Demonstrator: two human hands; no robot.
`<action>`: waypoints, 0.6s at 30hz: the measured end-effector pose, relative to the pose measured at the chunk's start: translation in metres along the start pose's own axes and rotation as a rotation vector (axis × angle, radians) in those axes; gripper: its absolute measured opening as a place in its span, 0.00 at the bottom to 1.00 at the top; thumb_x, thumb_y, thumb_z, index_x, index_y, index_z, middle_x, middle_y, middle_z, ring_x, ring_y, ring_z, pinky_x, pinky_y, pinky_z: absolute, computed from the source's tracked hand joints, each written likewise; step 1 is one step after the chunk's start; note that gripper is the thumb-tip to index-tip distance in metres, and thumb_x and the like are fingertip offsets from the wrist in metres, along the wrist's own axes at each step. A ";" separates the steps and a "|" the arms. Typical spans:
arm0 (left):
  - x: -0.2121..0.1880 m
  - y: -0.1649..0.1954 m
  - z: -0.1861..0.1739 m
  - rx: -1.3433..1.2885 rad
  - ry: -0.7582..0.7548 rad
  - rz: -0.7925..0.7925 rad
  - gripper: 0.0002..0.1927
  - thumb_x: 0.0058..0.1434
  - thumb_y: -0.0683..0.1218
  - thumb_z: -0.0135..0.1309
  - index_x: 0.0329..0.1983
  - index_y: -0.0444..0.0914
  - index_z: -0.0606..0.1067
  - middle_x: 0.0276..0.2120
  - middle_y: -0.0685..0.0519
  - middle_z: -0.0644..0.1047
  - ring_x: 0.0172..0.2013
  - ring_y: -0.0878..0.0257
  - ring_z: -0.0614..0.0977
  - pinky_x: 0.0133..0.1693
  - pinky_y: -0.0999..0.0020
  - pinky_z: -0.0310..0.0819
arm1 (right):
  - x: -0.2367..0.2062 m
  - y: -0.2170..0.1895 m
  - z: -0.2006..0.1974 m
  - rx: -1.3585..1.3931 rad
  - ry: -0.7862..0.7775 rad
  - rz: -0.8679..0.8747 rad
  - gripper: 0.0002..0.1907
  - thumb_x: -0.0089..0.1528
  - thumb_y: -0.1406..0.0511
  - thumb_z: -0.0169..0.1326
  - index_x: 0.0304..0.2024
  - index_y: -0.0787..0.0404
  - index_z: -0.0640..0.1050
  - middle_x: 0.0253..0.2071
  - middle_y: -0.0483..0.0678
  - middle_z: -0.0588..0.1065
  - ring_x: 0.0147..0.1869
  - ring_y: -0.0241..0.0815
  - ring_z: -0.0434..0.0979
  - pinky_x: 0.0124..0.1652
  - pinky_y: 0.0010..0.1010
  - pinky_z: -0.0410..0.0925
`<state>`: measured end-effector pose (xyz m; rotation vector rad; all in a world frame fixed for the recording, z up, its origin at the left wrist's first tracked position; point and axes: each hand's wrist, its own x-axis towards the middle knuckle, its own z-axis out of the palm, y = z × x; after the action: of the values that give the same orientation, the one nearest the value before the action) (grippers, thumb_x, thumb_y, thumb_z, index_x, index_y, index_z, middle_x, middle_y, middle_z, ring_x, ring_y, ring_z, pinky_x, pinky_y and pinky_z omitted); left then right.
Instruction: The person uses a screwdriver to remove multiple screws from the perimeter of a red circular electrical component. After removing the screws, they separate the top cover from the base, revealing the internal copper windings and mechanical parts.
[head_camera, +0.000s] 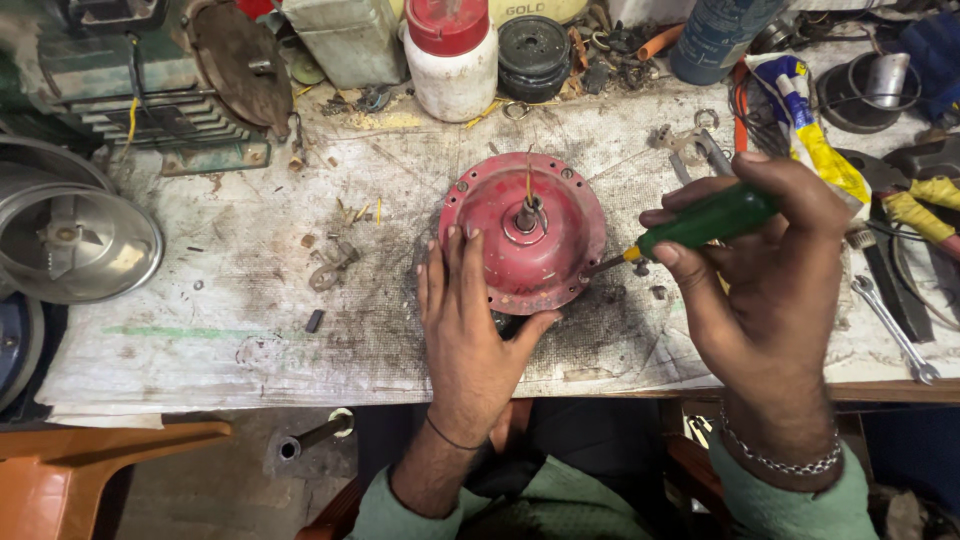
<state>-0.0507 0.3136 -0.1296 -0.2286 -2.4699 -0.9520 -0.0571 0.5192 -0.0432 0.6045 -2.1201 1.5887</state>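
Centred on the worn bench cover (250, 300): a round red motor housing (523, 232), domed side up, with a short metal shaft (526, 213) and a thin yellow wire standing from its middle. Pressed flat against the near-left rim of the housing, the left hand (468, 330), fingers stretched out and together, thumb spread under the near edge, gripping nothing. To the right of the housing, the right hand (765, 270), curled shut around the green handle of a screwdriver (700, 222), its metal blade slanting down to touch the housing's right rim. Behind the housing, a white tub with a red lid (451, 55) and a black ridged disc (533, 45) just beside it. Far left of the housing, a shiny steel bowl-shaped part (75, 235) and, behind that, a green finned motor body (130, 80). Right of the housing, past the screwdriver hand, a yellow-and-blue tube (815, 125) and a flat spanner (895, 330) near the bench edge. Left of the housing, small scraps and a bent metal clip (330, 268) scattered on the cover.
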 end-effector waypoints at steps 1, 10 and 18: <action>0.000 0.000 0.000 -0.003 -0.002 -0.004 0.58 0.43 0.58 0.74 0.71 0.32 0.58 0.69 0.30 0.62 0.69 0.32 0.63 0.69 0.37 0.50 | 0.000 -0.001 0.000 -0.002 0.000 -0.002 0.34 0.67 0.83 0.54 0.68 0.59 0.55 0.56 0.59 0.70 0.60 0.47 0.78 0.55 0.34 0.78; 0.000 0.001 -0.001 -0.002 -0.007 -0.003 0.58 0.43 0.57 0.75 0.71 0.31 0.58 0.69 0.30 0.62 0.69 0.32 0.63 0.69 0.36 0.50 | -0.001 0.002 -0.001 -0.062 -0.013 -0.024 0.34 0.65 0.81 0.56 0.68 0.60 0.57 0.56 0.58 0.72 0.57 0.46 0.80 0.52 0.32 0.80; 0.001 0.003 -0.001 -0.004 -0.007 -0.017 0.59 0.41 0.57 0.75 0.71 0.31 0.58 0.68 0.31 0.64 0.69 0.33 0.64 0.69 0.37 0.51 | -0.002 0.003 0.011 -0.291 -0.012 -0.196 0.36 0.60 0.75 0.67 0.65 0.65 0.63 0.52 0.59 0.73 0.50 0.44 0.81 0.51 0.32 0.79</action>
<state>-0.0504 0.3146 -0.1265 -0.2129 -2.4801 -0.9650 -0.0578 0.5095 -0.0496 0.6973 -2.1713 1.1492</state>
